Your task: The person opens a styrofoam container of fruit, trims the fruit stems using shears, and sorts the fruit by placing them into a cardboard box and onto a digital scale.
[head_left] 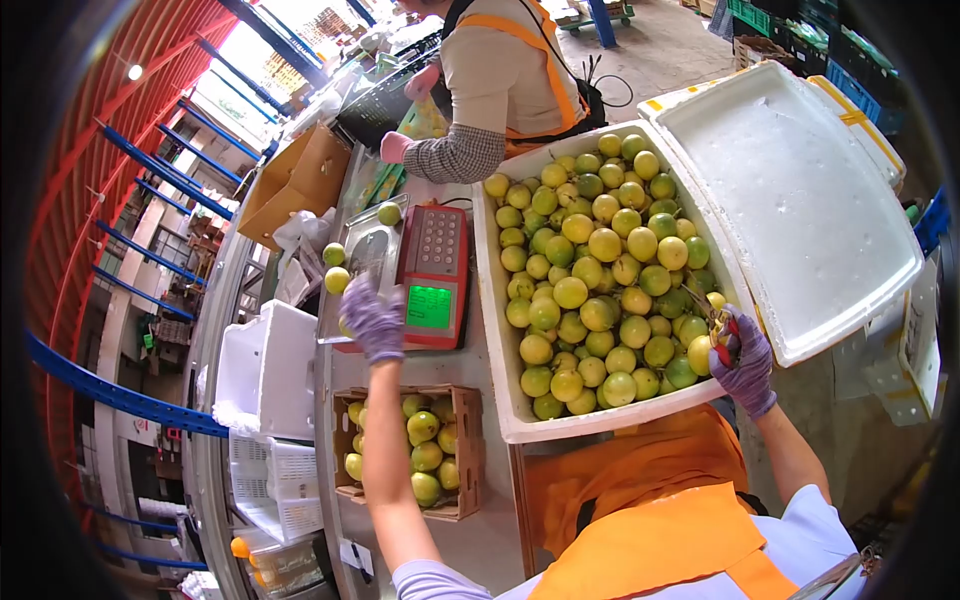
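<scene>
My left hand (373, 318), in a purple glove, is over the metal pan of a red digital scale (436, 270). Its fingers are smeared by motion; a yellow-green fruit shows partly at its edge, and whether it is held I cannot tell. Several more round fruits (336, 280) lie on the pan. My gloved right hand (745, 368) is closed around red-handled shears (722, 340) at the right rim of a white foam box (515, 425). That box is full of yellow-green fruits (600, 315), like passion fruit; one touches the right hand.
A small cardboard crate of fruits (424, 455) stands below the scale, partly behind my left forearm. White plastic bins (262, 370) are at the left. A foam lid (800, 200) lies right of the box. Across the table, a person (500, 80) in an orange apron handles a bag.
</scene>
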Demonstrator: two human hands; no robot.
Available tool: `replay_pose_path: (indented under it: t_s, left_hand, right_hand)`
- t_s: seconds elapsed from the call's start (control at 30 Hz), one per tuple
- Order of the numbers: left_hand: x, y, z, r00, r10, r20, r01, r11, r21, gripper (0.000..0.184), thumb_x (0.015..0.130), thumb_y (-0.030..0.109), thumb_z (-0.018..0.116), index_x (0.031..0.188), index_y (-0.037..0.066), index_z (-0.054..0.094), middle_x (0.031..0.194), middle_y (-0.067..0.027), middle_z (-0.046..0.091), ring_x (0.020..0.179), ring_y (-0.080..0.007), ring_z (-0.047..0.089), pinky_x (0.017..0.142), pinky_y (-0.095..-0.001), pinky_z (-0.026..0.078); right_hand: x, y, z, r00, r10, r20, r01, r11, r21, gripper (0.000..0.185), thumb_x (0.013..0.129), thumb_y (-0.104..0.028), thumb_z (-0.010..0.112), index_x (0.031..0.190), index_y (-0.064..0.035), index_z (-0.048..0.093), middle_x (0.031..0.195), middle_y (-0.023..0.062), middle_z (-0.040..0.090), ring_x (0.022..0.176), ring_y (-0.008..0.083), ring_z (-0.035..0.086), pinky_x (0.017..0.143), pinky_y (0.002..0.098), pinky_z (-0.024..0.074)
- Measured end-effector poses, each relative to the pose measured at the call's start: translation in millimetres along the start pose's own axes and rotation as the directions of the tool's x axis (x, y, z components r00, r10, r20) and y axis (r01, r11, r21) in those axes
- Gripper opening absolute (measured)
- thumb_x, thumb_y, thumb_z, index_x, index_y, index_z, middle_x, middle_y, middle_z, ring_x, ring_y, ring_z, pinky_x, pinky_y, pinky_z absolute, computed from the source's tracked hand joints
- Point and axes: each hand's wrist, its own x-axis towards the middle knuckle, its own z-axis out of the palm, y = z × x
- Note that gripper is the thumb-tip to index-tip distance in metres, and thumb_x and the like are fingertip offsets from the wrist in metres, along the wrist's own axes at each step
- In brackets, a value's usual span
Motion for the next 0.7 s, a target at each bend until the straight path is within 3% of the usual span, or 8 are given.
replay_pose_path:
  t_s: [0.1,0.2,0.27,0.37,0.53,0.57,0.6,0.7]
  left_hand:
    - [-7.0,101.5,-12.2,0.93,0.346,0.124,-0.27,0.873,-0.407,0.067,0.082,0.027,0.067,0.141,0.004,0.043,0.138,-0.0191,0.049,0.131,-0.0348,0.043,0.113,-0.0434,0.03]
    - [-33.8,178.5,1.2,0.747,0.643,0.172,-0.462,0.687,-0.561,0.071,0.083,0.023,0.066,0.145,0.007,0.037,0.142,-0.0198,0.045,0.133,-0.0349,0.042,0.114,-0.043,0.031]
    - [-39.3,212.8,-6.0,0.689,0.637,0.345,-0.262,0.663,-0.701,0.069,0.083,0.024,0.066,0.145,0.01,0.038,0.139,-0.0206,0.047,0.127,-0.0371,0.048,0.109,-0.0436,0.039]
    - [-38.3,221.5,4.0,0.675,0.635,0.376,-0.264,0.684,-0.68,0.068,0.083,0.024,0.066,0.144,0.012,0.04,0.138,-0.0202,0.048,0.122,-0.0387,0.052,0.101,-0.0452,0.045]
    - [-23.8,167.1,-1.3,0.893,0.41,0.183,-0.245,0.787,-0.567,0.06,0.083,0.024,0.067,0.138,0.01,0.046,0.124,-0.0187,0.057,0.113,-0.0369,0.056,0.094,-0.0445,0.049]
    - [-14.9,140.8,3.5,0.935,0.351,0.046,-0.277,0.806,-0.523,0.059,0.083,0.025,0.067,0.137,0.009,0.047,0.126,-0.0169,0.056,0.112,-0.0349,0.057,0.094,-0.0439,0.049]
    - [-6.1,114.4,8.5,0.955,0.283,-0.093,-0.293,0.83,-0.474,0.058,0.084,0.026,0.067,0.136,0.008,0.047,0.128,-0.0151,0.056,0.112,-0.033,0.057,0.093,-0.0433,0.049]
    - [17.6,23.3,6.2,0.976,0.127,-0.177,-0.179,0.932,-0.316,0.056,0.082,0.022,0.07,0.132,0.007,0.049,0.123,-0.0183,0.057,0.109,-0.036,0.058,0.093,-0.0446,0.048]
  right_hand:
    - [-2.5,0.9,0.8,0.991,0.121,0.056,-0.125,0.99,0.066,0.064,0.07,-0.012,0.07,0.132,-0.0074,0.054,0.098,0.011,0.064,0.08,0.0262,0.062,0.072,0.0356,0.0515]
    - [-2.5,-0.8,-2.6,0.989,0.125,0.08,-0.126,0.992,0.02,0.064,0.07,-0.012,0.07,0.132,-0.0074,0.054,0.096,0.0094,0.063,0.074,0.0238,0.059,0.069,0.035,0.0505]
    - [-1.1,0.3,-1.1,0.998,0.054,0.032,-0.054,0.999,0.001,0.065,0.07,-0.01,0.069,0.132,-0.0076,0.054,0.092,0.0067,0.061,0.066,0.0184,0.054,0.063,0.0324,0.0489]
    - [-0.3,-1.3,1.5,0.998,0.064,0.018,-0.064,0.997,0.05,0.065,0.069,-0.008,0.068,0.132,-0.0077,0.054,0.089,0.0045,0.059,0.061,0.0145,0.05,0.059,0.0293,0.0471]
    - [4.1,-4.5,1.3,0.998,0.056,0.014,-0.057,0.993,0.1,0.064,0.069,-0.006,0.067,0.132,-0.0071,0.054,0.088,0.0037,0.058,0.059,0.0134,0.048,0.057,0.0271,0.0449]
    - [2.3,-4.3,1.8,0.998,0.059,0.012,-0.06,0.991,0.117,0.064,0.069,-0.006,0.067,0.132,-0.0069,0.054,0.088,0.0036,0.058,0.059,0.0134,0.048,0.057,0.0271,0.0448]
    - [2.7,-6.2,2.4,0.999,0.052,0.012,-0.053,0.991,0.124,0.064,0.069,-0.006,0.067,0.132,-0.0068,0.054,0.088,0.0035,0.057,0.059,0.0133,0.047,0.057,0.027,0.0448]
    - [0.8,-1.5,2.4,0.996,0.084,0.04,-0.087,0.991,0.097,0.065,0.069,-0.006,0.067,0.132,-0.0069,0.054,0.089,0.0039,0.058,0.06,0.0138,0.048,0.058,0.0275,0.0456]
